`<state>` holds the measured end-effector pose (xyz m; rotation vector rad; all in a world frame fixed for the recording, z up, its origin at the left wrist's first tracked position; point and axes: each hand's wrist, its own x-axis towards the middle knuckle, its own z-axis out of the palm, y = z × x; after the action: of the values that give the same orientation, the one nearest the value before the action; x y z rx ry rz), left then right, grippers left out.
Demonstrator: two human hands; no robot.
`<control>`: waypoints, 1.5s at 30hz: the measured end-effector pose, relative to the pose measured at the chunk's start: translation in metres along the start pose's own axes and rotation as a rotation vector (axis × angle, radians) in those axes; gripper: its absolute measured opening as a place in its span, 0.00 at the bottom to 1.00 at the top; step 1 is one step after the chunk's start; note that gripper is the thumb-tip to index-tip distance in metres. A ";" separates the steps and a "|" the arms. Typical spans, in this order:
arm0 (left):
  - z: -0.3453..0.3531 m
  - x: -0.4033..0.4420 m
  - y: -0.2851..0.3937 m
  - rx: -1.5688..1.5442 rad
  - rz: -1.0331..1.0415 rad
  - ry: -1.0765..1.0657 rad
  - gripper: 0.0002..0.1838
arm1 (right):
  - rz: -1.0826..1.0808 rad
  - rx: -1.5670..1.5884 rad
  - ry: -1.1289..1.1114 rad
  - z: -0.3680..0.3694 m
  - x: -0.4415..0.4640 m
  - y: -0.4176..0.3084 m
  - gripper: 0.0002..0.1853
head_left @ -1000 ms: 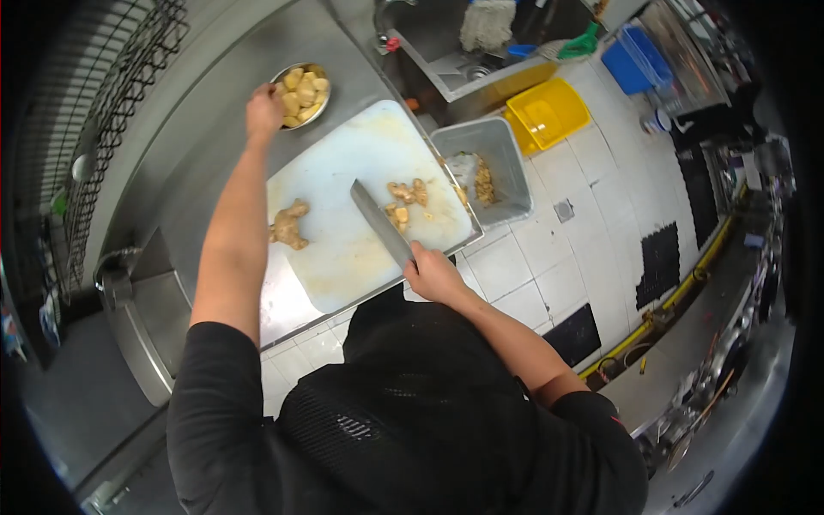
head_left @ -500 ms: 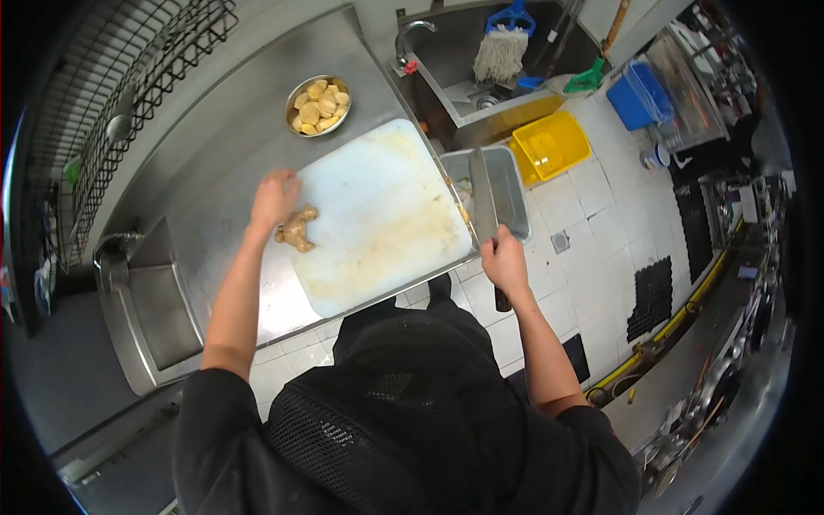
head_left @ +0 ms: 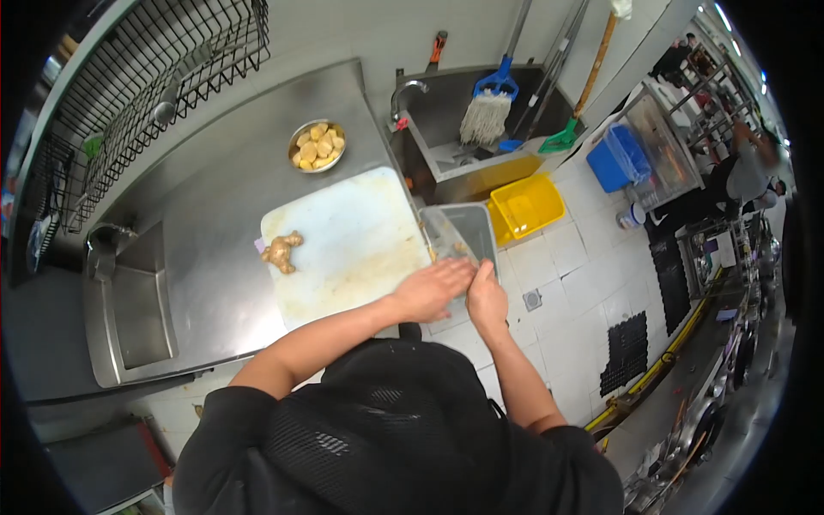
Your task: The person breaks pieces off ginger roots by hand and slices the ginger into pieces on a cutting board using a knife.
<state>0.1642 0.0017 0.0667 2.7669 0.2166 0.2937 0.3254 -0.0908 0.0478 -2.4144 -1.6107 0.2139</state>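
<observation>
My right hand (head_left: 487, 302) is closed around the handle of a cleaver (head_left: 448, 233), its broad blade pointing away from me over a grey bin (head_left: 482, 221) beside the counter. My left hand (head_left: 432, 288) reaches across with its fingers stretched out, close to the blade's base and my right hand. Whether it touches the blade I cannot tell. A knobbly, unpeeled piece of ginger (head_left: 282, 252) lies at the left side of the white cutting board (head_left: 352, 223). Behind the board stands a metal bowl (head_left: 293, 160) with several pale yellow peeled pieces (head_left: 319, 144).
The steel counter (head_left: 206, 240) has a small sink (head_left: 142, 300) at its left end. Beyond the grey bin are a yellow bucket (head_left: 528, 206), a mop (head_left: 487, 116) in a deep sink, and a blue bin (head_left: 620, 159). People stand at the far right.
My left hand has moved right from beside the ginger to the cleaver. The cleaver's blade now shows its broad side and tilts left. The head view has shifted.
</observation>
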 end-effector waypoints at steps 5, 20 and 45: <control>0.043 0.060 -0.001 0.129 0.173 -0.201 0.53 | 0.038 0.222 0.099 -0.006 -0.034 0.030 0.24; 0.044 0.082 -0.065 -0.270 -0.278 -0.250 0.23 | 0.519 0.155 0.074 -0.031 -0.144 0.163 0.22; 0.047 -0.170 0.017 0.013 -1.305 0.527 0.24 | -1.012 0.318 -0.449 0.158 0.177 -0.161 0.26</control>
<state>0.0129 -0.0613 -0.0002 1.9151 1.9502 0.5975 0.2116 0.1496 -0.0596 -1.1419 -2.5119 0.7628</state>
